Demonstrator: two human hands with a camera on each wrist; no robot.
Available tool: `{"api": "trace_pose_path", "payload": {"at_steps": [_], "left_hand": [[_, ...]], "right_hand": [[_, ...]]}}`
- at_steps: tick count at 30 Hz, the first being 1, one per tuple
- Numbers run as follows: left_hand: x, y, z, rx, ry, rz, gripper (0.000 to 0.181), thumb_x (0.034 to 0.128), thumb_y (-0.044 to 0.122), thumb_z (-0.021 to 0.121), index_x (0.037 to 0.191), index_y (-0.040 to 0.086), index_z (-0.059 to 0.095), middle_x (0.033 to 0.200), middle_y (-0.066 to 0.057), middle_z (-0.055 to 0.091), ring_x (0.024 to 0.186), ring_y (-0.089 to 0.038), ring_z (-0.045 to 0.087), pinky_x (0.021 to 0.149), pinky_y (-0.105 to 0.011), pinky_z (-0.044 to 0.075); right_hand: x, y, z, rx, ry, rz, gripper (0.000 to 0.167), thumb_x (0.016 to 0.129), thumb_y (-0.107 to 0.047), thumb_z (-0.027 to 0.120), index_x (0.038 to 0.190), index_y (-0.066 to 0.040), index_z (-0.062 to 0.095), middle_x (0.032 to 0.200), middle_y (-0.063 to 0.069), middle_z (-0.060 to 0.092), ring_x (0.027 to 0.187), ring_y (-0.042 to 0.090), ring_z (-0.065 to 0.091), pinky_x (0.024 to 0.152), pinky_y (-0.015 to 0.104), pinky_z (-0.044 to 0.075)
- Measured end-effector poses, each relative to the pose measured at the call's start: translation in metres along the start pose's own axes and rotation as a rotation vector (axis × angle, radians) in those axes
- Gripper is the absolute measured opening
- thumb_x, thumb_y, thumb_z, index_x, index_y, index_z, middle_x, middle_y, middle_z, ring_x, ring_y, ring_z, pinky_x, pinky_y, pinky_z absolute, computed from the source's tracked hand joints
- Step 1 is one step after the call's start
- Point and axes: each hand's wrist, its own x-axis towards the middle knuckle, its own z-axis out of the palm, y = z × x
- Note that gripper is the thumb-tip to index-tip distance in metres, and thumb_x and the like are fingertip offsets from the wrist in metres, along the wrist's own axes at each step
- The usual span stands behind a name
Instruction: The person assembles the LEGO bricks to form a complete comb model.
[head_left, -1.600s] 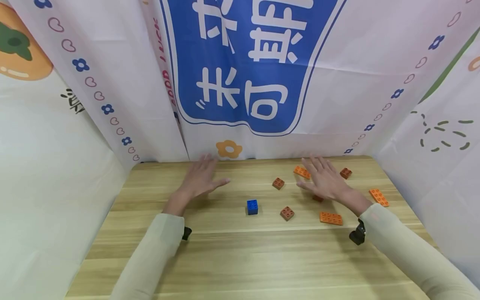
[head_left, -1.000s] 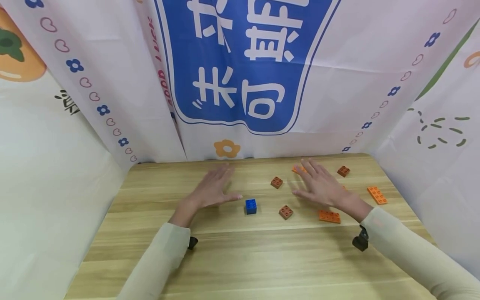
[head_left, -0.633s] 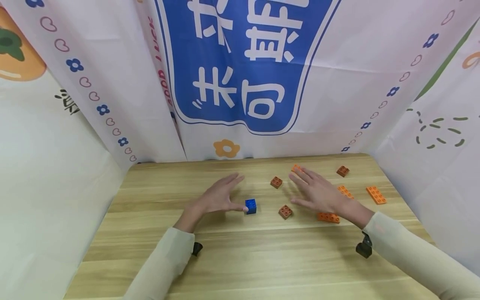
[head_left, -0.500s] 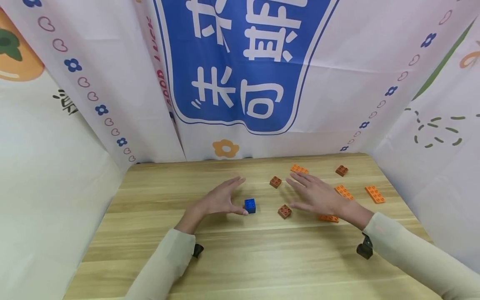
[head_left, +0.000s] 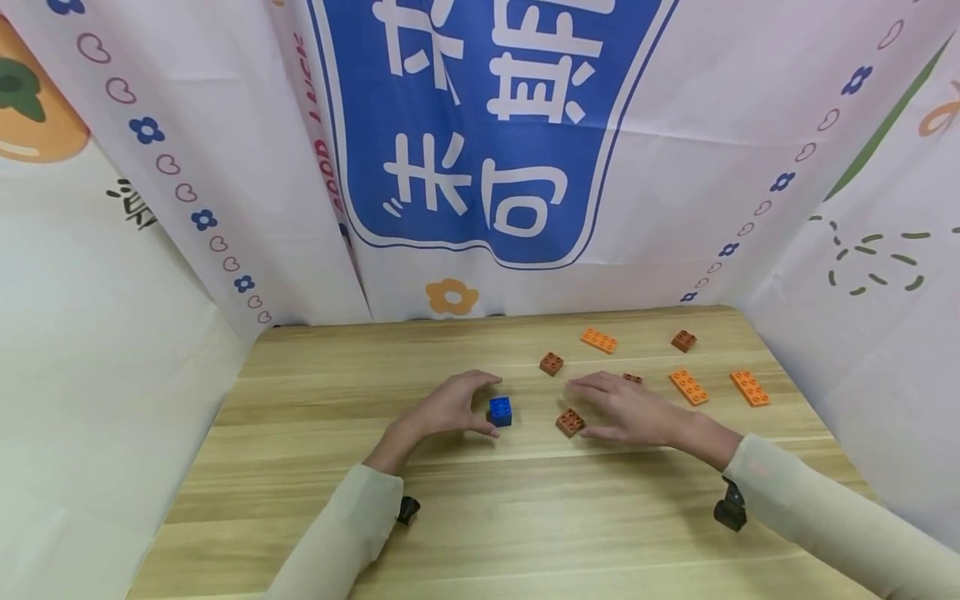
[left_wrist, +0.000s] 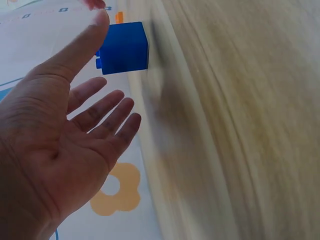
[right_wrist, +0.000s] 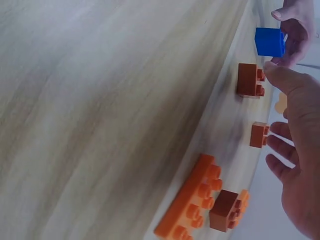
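On the wooden table stands a blue toy building brick (head_left: 500, 411), between my two hands. My left hand (head_left: 453, 406) is spread just left of it, thumb in front and fingers behind; in the left wrist view a gap shows between the palm and the blue brick (left_wrist: 125, 48). My right hand (head_left: 633, 410) hovers low over a brown brick (head_left: 570, 422), its thumb tip close to the brick's studs; whether they touch I cannot tell. In the right wrist view the fingers are loosely bent and hold nothing, beside the brown brick (right_wrist: 248, 80).
Another brown brick (head_left: 551, 363) lies farther back, and one (head_left: 632, 379) is partly covered by my right hand. Orange plates (head_left: 688, 387) lie to the right, one (head_left: 599, 340) near the back edge. A brown brick (head_left: 683, 340) sits far right. Printed cloth walls (head_left: 637, 208) enclose the table.
My left hand has moved right and nearer, to around the blue brick. My right hand has come down and nearer, to the front brown brick, now covering the front orange plate. The bricks stay put.
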Motion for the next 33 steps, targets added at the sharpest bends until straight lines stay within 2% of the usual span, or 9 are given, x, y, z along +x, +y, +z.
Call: {"api": "trace_pose_path", "payload": {"at_steps": [6,14,21,33], "left_hand": [[0.002,0.001,0.002,-0.017,0.027,-0.007,0.076,0.0782,0.022,0.097,0.14,-0.005,0.062,0.14,-0.018,0.066,0.131,-0.033,0.063,0.113,-0.046,0.049],[0.006,-0.003,0.008,-0.026,0.021,-0.01,0.065,0.0817,0.018,0.094,0.136,-0.004,0.066,0.133,-0.017,0.071,0.119,-0.027,0.071,0.103,-0.039,0.056],[0.009,-0.006,0.01,-0.054,0.026,0.005,0.056,0.0826,0.016,0.093,0.131,-0.002,0.07,0.124,-0.014,0.075,0.111,-0.025,0.074,0.096,-0.033,0.059],[0.01,-0.008,0.008,-0.113,0.028,-0.022,0.04,0.0828,0.012,0.093,0.117,0.0,0.075,0.109,-0.01,0.078,0.096,-0.018,0.075,0.085,-0.027,0.061]], "right_hand": [[0.002,0.0,0.006,0.047,-0.02,0.009,0.067,0.093,-0.036,0.083,0.145,0.001,0.06,0.146,0.016,0.062,0.132,0.033,0.061,0.11,0.051,0.05],[0.004,-0.001,0.015,0.158,-0.03,0.03,0.06,0.092,-0.029,0.085,0.141,-0.001,0.064,0.142,0.014,0.066,0.13,0.034,0.063,0.109,0.053,0.05],[0.004,-0.002,0.025,0.251,-0.042,0.091,0.053,0.095,-0.024,0.083,0.142,-0.006,0.065,0.14,0.008,0.068,0.13,0.029,0.063,0.109,0.05,0.052],[0.005,-0.002,0.031,0.308,-0.001,0.101,0.04,0.094,-0.01,0.081,0.133,-0.008,0.072,0.131,0.004,0.072,0.124,0.024,0.067,0.103,0.045,0.056]]}}
